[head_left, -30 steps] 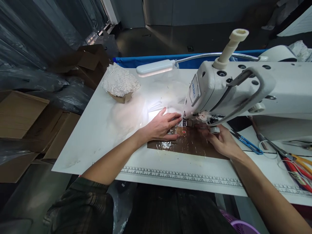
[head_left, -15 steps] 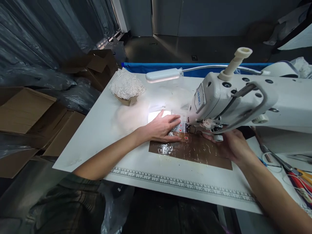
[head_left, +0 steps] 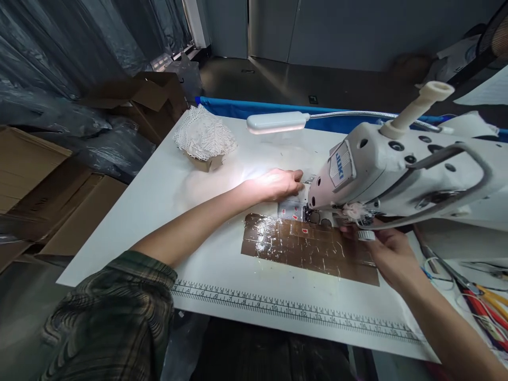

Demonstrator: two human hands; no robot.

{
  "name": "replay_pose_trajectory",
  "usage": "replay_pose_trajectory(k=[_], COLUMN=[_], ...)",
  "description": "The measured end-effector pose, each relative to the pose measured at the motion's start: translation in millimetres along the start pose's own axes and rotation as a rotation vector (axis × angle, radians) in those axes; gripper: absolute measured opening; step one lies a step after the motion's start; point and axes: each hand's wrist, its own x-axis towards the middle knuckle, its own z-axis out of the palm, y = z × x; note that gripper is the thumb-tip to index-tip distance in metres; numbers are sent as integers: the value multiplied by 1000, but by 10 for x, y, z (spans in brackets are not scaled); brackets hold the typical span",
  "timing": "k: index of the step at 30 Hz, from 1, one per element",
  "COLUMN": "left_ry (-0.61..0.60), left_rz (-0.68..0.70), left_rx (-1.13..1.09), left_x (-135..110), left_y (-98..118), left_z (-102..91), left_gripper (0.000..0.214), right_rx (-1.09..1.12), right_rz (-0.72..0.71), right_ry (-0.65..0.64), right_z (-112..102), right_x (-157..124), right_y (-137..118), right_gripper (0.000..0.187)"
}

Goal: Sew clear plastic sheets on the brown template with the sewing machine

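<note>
My left hand (head_left: 278,184) reaches across the white table (head_left: 166,211) to just behind the needle of the white sewing machine (head_left: 397,169), brightly lit by the lamp; its fingers are curled at something pale that I cannot make out. My right hand (head_left: 391,254) lies below the machine head, its fingers mostly hidden under the machine. A brown taped patch (head_left: 305,246) covers the table in front of the needle plate (head_left: 293,211).
A gooseneck lamp (head_left: 278,121) hangs over the table. A bundle of white lace (head_left: 204,135) sits on a small box at the back left. Scissors and coloured tools (head_left: 476,286) lie at the right. A printed ruler (head_left: 297,309) runs along the front edge. Cardboard boxes (head_left: 59,206) stand left.
My left hand has lifted off the brown patch and moved back behind the needle. The right hand has shifted slightly right and toward me. The view has swung left.
</note>
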Motion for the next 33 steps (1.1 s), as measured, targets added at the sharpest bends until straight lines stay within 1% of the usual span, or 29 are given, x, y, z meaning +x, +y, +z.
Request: replay_pose_trajectory(k=[3,5,8,10,11,14,15,17,18,20,23,25,28,30,32,33], left_ry=[-16,-36,-43,-2,34,125,129,73,34,-28,-63,-81,-79,-41,-7,-13], left_rz=[-50,-62,-102,-126,-117,-31,-25,-80,-117,-158,-157,-164,-187,-236,-306,-337], left_rx=[-181,-278,-282,-251,-244,-309,-348,-405,-423,-446,-455,-441,-461,-527,-675,-781], left_x=[-110,-213,-373,-460,-493,-546,-552,-554,-554,-551,-542,-529,-501,-483,-472,-469], left_y=[-48,-42,35,117,161,290,328,397,427,477,529,549,566,572,573,571], left_z=[-33,-70,-130,-171,-191,-239,-249,-264,-270,-285,-317,-333,-323,-288,-241,-217], left_gripper=[17,17,22,23,23,23,22,17,16,22,28,28,24,22,25,28], right_rx=[-28,-68,-155,-203,-224,-343,-410,-558,-625,-726,-843,-885,-928,-958,-989,-1011], right_rz=[25,-22,-127,-195,-232,-353,-389,-432,-433,-407,-344,-302,-237,-228,-249,-263], right_ry=[-16,-42,-53,-55,-49,36,76,156,191,274,312,323,307,267,244,236], right_z=[45,87,137,147,143,75,31,-85,-156,-309,-517,-607,-653,-647,-634,-629], right_x=[-145,-204,-269,-303,-316,-335,-340,-357,-371,-412,-487,-530,-570,-583,-588,-591], right_y=[11,-11,-89,-137,-148,-104,-66,26,74,167,292,365,447,469,459,443], right_gripper=[28,29,27,26,26,26,27,29,30,30,34,38,39,37,35,34])
